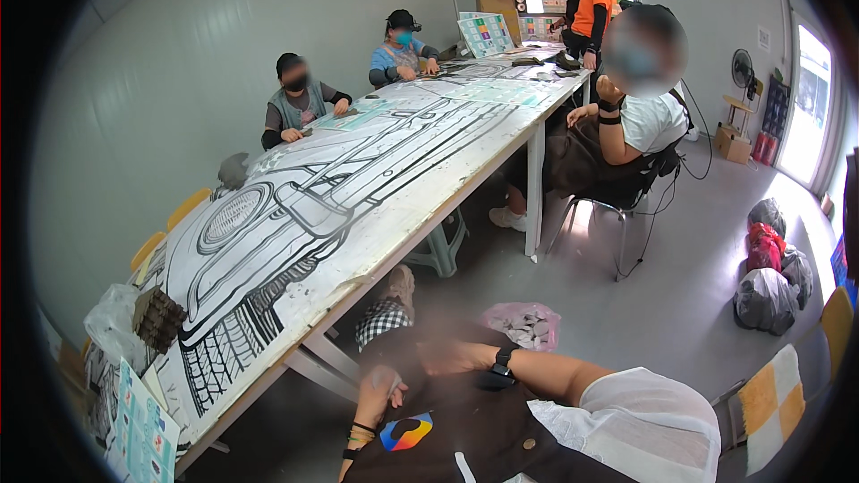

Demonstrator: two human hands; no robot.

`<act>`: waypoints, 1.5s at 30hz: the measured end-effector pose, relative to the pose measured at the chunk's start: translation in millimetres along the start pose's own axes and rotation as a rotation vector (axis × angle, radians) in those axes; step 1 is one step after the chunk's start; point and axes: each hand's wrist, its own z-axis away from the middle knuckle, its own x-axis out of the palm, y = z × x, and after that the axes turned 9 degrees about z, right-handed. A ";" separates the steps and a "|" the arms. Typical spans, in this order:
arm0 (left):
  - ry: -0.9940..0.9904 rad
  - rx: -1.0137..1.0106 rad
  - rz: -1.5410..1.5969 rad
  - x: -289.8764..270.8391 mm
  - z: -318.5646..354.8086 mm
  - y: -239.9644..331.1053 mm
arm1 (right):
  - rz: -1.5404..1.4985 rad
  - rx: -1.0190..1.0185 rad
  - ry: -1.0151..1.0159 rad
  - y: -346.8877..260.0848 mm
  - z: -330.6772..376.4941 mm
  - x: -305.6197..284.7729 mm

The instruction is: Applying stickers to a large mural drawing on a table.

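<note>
My left hand (383,386) is over my lap, against the dark brown apron (474,425). Its fingers are curled, and a greyish patch shows by them; I cannot make out what they hold, if anything. Higher and to the right, my right hand (455,358) reaches across the apron's upper part, a black watch (503,360) on its wrist. A blur covers its fingers. Both hands are apart from the long table (304,300), whose top bears a large black-and-white line drawing (313,206).
A stack of brown pieces (158,319) and a clear plastic bag (114,320) lie at the table's left end. A pink bag of grey pieces (528,326) is on the floor near my legs. Other people work around the table; a seated person (649,125) is across to the right.
</note>
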 end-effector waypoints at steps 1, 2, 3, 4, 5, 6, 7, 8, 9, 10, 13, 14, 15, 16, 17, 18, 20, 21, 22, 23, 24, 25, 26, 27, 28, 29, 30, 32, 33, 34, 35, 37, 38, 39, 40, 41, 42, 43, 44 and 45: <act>-0.001 0.003 -0.015 -0.2 -0.2 -0.2 | -0.011 -0.008 -0.045 0.1 0.4 0.1; -0.007 0.006 -0.017 -0.5 -0.4 -0.5 | -0.017 -0.008 -0.052 -0.1 0.7 0.4; -0.007 0.008 -0.018 -0.6 -0.5 -0.9 | -0.023 0.000 -0.036 0.0 1.4 0.6; -0.002 0.008 -0.020 -0.6 -0.6 -1.3 | -0.017 -0.004 -0.042 0.1 2.0 1.1; -0.005 0.009 -0.020 -0.5 -0.6 -1.4 | -0.012 -0.001 -0.025 -0.1 2.6 1.6; -0.004 0.008 -0.021 -0.4 -0.5 -1.6 | -0.009 0.009 0.007 -0.2 3.5 2.4; 0.002 0.004 -0.020 -0.2 -0.3 -1.8 | -0.009 0.006 -0.013 -0.5 4.0 3.6; 0.000 0.008 -0.021 0.0 -0.1 -1.8 | -0.011 0.010 -0.017 -0.8 4.9 5.3; 0.002 0.009 -0.022 0.1 0.0 -1.8 | -0.008 0.023 0.023 -1.3 5.9 7.4; 0.008 0.013 -0.021 0.3 0.0 -1.7 | -0.010 0.014 -0.017 -2.1 7.2 9.8; 0.012 0.018 -0.020 0.5 0.1 -2.6 | -0.003 0.017 0.017 -4.8 13.1 17.8; 0.010 0.016 -0.021 0.4 -0.1 -3.0 | 0.000 0.019 0.043 -5.6 15.5 20.0; 0.008 0.015 -0.021 0.1 -0.4 -3.1 | 0.004 0.022 0.068 -6.4 17.4 21.7; 0.012 0.011 -0.023 -0.2 -0.7 -3.2 | -0.005 0.025 0.063 -6.8 18.8 22.6; 0.009 0.011 -0.022 -0.2 -0.4 -3.2 | -0.015 0.029 0.057 -6.7 19.6 22.9; 0.012 0.009 -0.023 -0.3 0.4 -3.0 | -0.045 0.025 0.035 -6.3 19.3 22.3; 0.028 -0.001 -0.022 0.3 1.2 -1.5 | 0.119 -0.035 -0.005 -3.6 15.9 18.9; 0.038 -0.008 -0.020 0.6 2.9 -0.7 | 0.121 -0.038 0.011 -2.2 13.5 15.8; 0.034 -0.008 -0.008 1.9 2.5 -0.2 | -0.040 0.010 0.026 -0.8 10.7 12.3; 0.036 0.012 -0.005 3.0 3.4 0.2 | -0.031 0.002 -0.015 0.3 7.1 8.6; 0.023 0.021 -0.034 3.5 3.0 1.3 | -0.028 -0.006 -0.038 1.1 3.8 5.2; 0.023 0.023 -0.034 4.4 3.6 1.5 | 0.002 -0.002 -0.080 1.2 1.1 1.9; 0.024 0.033 -0.025 5.0 3.6 1.7 | 0.058 0.031 -0.054 0.8 -1.0 -0.7; 0.019 0.034 -0.032 5.3 2.9 1.6 | 0.087 0.030 -0.044 0.6 -2.3 -2.7; 0.014 0.039 -0.033 5.0 2.8 1.6 | 0.052 0.025 -0.112 0.0 -3.2 -3.9; 0.014 0.044 -0.034 4.5 2.5 1.5 | 0.043 0.040 -0.113 -0.2 -3.6 -4.2; 0.011 0.048 -0.036 3.7 2.1 1.1 | 0.052 0.073 -0.062 -0.5 -3.5 -4.3; 0.004 0.052 -0.040 2.7 1.3 0.3 | 0.074 0.061 -0.042 0.2 -2.6 -3.4; 0.010 0.049 -0.048 2.2 1.3 0.0 | 0.074 0.060 -0.031 0.7 -2.5 -2.9; 0.012 0.045 -0.056 1.8 0.8 0.0 | 0.067 0.052 -0.035 1.2 -2.4 -3.0; 0.009 0.051 -0.054 2.3 -0.5 -0.5 | 0.056 0.039 -0.053 1.5 -2.6 -3.3; 0.036 0.034 -0.062 3.8 -2.1 -2.1 | 0.024 0.028 -0.099 2.6 -4.0 -5.1; 0.056 0.030 -0.066 3.6 -1.8 -2.2 | 0.013 0.011 -0.110 2.8 -4.7 -6.4; 0.051 0.041 -0.067 3.6 -2.6 -2.1 | 0.011 0.021 -0.102 3.0 -5.8 -7.4; 0.039 0.040 -0.076 2.7 -2.9 -1.6 | 0.019 0.054 -0.057 3.1 -7.1 -8.3; 0.024 0.042 -0.076 1.8 -2.8 -1.5 | 0.019 0.034 -0.086 3.5 -8.2 -9.0; 0.008 0.051 -0.068 0.7 -2.5 -1.5 | 0.026 0.034 -0.073 3.8 -8.8 -10.0; 0.014 0.041 -0.075 -0.1 -2.4 -1.9 | 0.038 0.040 -0.042 4.1 -9.3 -10.9; 0.017 0.036 -0.074 -0.7 -2.7 -2.4 | 0.030 0.029 -0.063 4.5 -9.7 -11.5; 0.011 0.037 -0.066 -1.2 -2.7 -3.0 | 0.028 0.025 -0.068 4.7 -10.1 -11.9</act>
